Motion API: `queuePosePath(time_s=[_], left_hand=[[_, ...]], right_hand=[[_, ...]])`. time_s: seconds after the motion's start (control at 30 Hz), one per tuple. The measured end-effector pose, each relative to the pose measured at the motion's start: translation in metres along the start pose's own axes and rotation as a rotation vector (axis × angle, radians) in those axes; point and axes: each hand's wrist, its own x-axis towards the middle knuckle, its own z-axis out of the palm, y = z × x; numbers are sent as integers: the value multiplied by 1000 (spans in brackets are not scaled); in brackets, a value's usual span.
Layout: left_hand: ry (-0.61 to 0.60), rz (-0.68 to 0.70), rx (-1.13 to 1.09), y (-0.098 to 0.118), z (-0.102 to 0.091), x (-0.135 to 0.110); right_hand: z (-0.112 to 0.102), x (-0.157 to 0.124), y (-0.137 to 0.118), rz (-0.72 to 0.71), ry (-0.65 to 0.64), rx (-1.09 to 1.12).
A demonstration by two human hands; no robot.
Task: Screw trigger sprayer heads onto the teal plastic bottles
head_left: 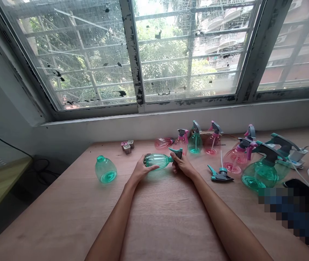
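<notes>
A clear green spray bottle (156, 160) lies sideways between my hands, just above or on the table. My left hand (141, 170) is wrapped around its base end. At the neck, my right hand (182, 165) grips the grey and teal spray head (176, 152). Whether the head is fully seated on the neck I cannot tell. To the left stands a green bottle without a head (106, 170). A loose spray head (221, 175) with a thin tube rests on the table, right of my right hand.
Pink and green spray bottles (195, 141) stand along the wall at the back, with larger ones (262, 168) at the right. Small square blocks (127, 146) sit at the back left. A white charger (297, 156) with cables and a dark phone (297, 183) lie at the right.
</notes>
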Motion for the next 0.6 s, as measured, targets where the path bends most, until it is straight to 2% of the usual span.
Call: queuePosePath(time_s=[0.13, 0.23, 0.33, 0.43, 0.5, 0.6], left_hand=[[20, 65, 96, 0, -1, -1], [42, 137, 170, 2, 2, -3], [49, 213, 222, 7, 10, -6], [58, 252, 241, 13, 21, -8], [88, 237, 242, 13, 28, -8], [174, 136, 235, 4, 32, -4]], right_hand=[[2, 5, 5, 16, 70, -43], [6, 7, 7, -25, 166, -85], [8, 3, 4, -139, 294, -144], [11, -4, -3, -304, 475, -222], [14, -8, -8, -411, 564, -282], [17, -11, -11, -525, 595, -388]])
